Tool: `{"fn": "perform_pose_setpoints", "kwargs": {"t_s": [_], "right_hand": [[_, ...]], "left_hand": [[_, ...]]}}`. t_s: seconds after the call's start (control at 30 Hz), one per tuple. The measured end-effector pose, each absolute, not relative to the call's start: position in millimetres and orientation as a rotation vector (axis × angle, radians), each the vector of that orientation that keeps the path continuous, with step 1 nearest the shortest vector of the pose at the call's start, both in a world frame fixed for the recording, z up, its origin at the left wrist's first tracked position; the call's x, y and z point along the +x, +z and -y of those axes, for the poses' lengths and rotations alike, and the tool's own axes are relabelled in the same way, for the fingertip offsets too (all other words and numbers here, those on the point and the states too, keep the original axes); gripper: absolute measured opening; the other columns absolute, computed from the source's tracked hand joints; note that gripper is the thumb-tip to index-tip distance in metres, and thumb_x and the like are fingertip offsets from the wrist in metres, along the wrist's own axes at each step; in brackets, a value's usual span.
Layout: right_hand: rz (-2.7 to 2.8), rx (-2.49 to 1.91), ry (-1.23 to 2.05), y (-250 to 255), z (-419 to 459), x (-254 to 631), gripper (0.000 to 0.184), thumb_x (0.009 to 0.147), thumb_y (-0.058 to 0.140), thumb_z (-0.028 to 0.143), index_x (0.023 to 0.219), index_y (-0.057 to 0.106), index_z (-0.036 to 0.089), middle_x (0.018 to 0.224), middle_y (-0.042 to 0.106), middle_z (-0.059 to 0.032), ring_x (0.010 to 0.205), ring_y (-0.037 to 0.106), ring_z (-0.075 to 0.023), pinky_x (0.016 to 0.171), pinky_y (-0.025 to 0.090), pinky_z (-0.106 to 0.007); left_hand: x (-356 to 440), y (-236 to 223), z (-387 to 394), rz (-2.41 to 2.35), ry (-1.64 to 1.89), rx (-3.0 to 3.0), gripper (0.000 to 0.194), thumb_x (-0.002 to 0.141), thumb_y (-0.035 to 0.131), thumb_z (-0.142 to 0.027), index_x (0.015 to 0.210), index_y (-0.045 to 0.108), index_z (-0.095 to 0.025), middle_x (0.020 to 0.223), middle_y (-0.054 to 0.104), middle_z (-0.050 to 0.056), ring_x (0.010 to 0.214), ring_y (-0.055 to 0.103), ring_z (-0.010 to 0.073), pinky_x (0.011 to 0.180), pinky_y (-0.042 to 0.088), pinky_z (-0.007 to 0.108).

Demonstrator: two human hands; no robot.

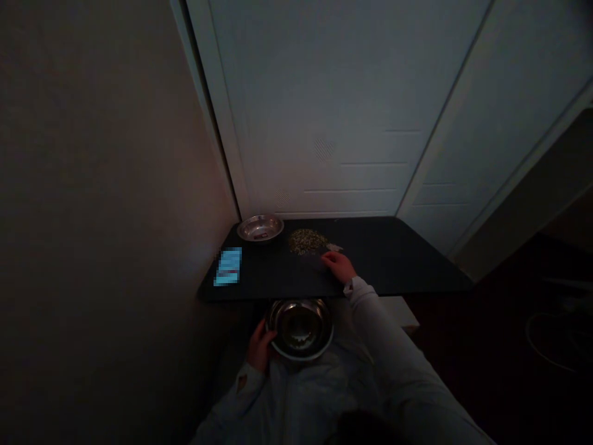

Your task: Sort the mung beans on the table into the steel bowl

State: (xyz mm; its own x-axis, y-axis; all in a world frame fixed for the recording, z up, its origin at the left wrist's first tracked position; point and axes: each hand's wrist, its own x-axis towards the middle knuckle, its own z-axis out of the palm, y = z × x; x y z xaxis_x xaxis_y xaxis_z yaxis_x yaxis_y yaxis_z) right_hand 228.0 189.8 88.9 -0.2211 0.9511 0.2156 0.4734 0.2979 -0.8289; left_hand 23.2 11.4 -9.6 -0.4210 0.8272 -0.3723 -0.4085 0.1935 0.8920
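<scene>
Below the table's front edge, a shiny metal bowl (303,353) sits over my lap, with a little pale material at its bottom. My left hand (259,346) grips its left rim, thumb over the edge. My right hand (339,266) is over the dark table (398,259), its fingers drawn together in a pinch; what they hold, if anything, is too small and dark to make out. Just beyond those fingers is a heap of small greenish-yellow seeds or grains (306,240). A small whitish piece (334,247) lies at the heap's right side.
At the table's back left corner stands a second metal bowl (260,228). In front of it, a bright blue screen (228,267), blurred out, is near the left edge. A white panelled door (324,111) rises behind the table, and a wall (115,185) closes off the left.
</scene>
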Motion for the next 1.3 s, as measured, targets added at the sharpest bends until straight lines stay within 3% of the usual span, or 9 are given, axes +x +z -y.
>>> {"fn": "perform_pose_setpoints", "kwargs": {"t_s": [0.23, 0.53, 1.3], "right_hand": [[1.872, -1.436, 0.718, 91.2, -185.1, 219.1, 0.021, 0.069, 0.044, 0.035, 0.075, 0.057, 0.019, 0.069, 0.061, -0.0011, 0.065, 0.054, -0.0124, 0.059, 0.038, -0.024], [1.947, -1.531, 0.575, 93.1, -172.0, 189.6, 0.023, 0.071, 0.042, 0.038, 0.076, 0.058, 0.023, 0.073, 0.062, -0.0006, 0.066, 0.055, -0.0133, 0.054, 0.034, -0.023], [2.270, -1.243, 0.703, 100.1, -151.6, 187.0, 0.025, 0.070, 0.045, 0.040, 0.079, 0.061, 0.024, 0.076, 0.064, 0.0007, 0.071, 0.056, -0.0127, 0.066, 0.037, -0.024]], "left_hand": [[25.8, -5.1, -9.8, -1.336, 1.478, 0.358, 0.053, 0.052, 0.061, -0.018, 0.104, 0.052, -0.014, 0.092, 0.063, 0.009, 0.086, 0.057, 0.0230, 0.074, 0.043, 0.034], [24.9, -0.7, -10.2, -1.375, 1.531, 0.349, 0.038, 0.053, 0.059, -0.014, 0.091, 0.059, -0.018, 0.089, 0.064, 0.006, 0.089, 0.056, 0.0227, 0.078, 0.042, 0.035], [19.5, -5.7, -7.2, -1.468, 1.581, 0.351, 0.034, 0.052, 0.062, -0.016, 0.087, 0.058, -0.016, 0.091, 0.063, 0.006, 0.097, 0.052, 0.0238, 0.081, 0.040, 0.034]]}}
